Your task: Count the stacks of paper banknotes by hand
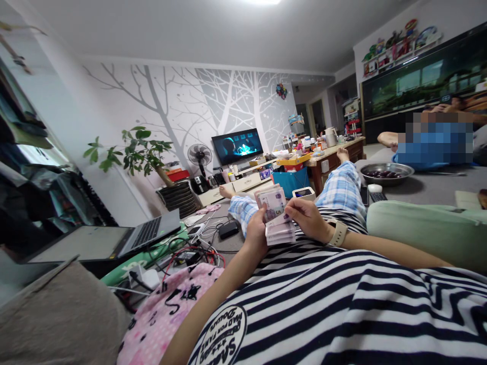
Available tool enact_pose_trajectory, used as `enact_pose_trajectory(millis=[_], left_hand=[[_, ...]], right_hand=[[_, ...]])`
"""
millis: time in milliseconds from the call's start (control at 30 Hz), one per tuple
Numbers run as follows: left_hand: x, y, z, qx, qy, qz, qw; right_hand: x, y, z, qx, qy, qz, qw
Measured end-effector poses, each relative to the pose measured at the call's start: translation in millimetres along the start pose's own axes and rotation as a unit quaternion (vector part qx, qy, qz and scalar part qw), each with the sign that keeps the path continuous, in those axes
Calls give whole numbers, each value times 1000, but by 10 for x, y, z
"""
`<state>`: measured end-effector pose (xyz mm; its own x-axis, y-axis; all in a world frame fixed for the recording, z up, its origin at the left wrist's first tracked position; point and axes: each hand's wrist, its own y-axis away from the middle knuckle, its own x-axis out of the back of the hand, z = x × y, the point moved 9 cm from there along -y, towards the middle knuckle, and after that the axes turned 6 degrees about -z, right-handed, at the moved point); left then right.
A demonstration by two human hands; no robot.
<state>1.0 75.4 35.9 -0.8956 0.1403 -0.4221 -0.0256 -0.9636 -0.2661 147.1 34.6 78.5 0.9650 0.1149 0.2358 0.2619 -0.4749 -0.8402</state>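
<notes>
A stack of purple-pink banknotes, marked with a 5, is held above my lap. My left hand is closed around the stack's left side, thumb on the front. Some notes fold downward, their lower ends hanging below my fingers. At the right edge of the notes, my right hand is closed in a pinch, thumb and forefinger touching the notes. A pale-strapped watch is on my right wrist. Behind the notes sits a white box with a dark opening.
An open laptop and tangled cables lie to the left. On the right are a metal bowl of dark round fruit, a remote and a green cushion. Another person in blue reclines at far right. A cluttered table stands ahead.
</notes>
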Motion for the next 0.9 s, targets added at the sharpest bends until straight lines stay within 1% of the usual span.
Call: enact_pose_trajectory(millis=[200, 300, 400, 500, 600, 700, 900], left_hand=[[-67, 21, -65, 29, 40, 2, 999], [-56, 26, -59, 27, 34, 9, 999], [-65, 25, -45, 24, 32, 2, 999], [-53, 21, -29, 16, 28, 3, 999], [-17, 25, -18, 7, 14, 11, 1000], [-16, 41, -12, 6, -2, 1, 1000], [-59, 97, 44, 2, -20, 0, 1000]], right_hand=[[-44, 0, 2, -3, -3, -30, 1000], [-71, -3, -26, 3, -15, -47, 999], [-91, -7, -53, 11, -25, -58, 998], [-54, -19, -9, -6, -2, -35, 999], [42, -28, 92, -42, 37, 21, 998], [126, -29, 186, -70, 56, 68, 994], [147, -41, 279, -95, 36, 80, 992]])
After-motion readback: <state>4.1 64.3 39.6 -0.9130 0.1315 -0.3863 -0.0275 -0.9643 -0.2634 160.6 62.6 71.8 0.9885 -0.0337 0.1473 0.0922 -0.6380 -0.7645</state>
